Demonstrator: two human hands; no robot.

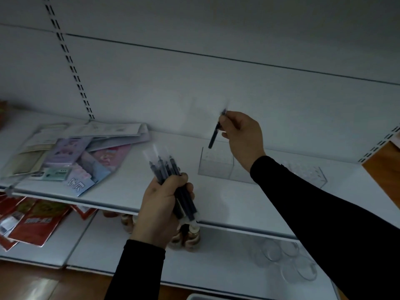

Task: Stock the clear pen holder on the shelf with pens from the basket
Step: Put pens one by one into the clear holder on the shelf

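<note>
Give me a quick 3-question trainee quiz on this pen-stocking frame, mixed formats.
1. True or false: the right hand pinches a single pen above the clear pen holder.
2. What does the left hand grip? A) a notebook B) a bundle of pens C) a jar
3. Fill in: the stationery packets lie on the shelf to the ___ of the holder.

Key
1. True; the pen's lower end hangs just over the holder, not yet in it.
2. B; fingers curl round the bundle, in front of the shelf edge.
3. Left.
</note>
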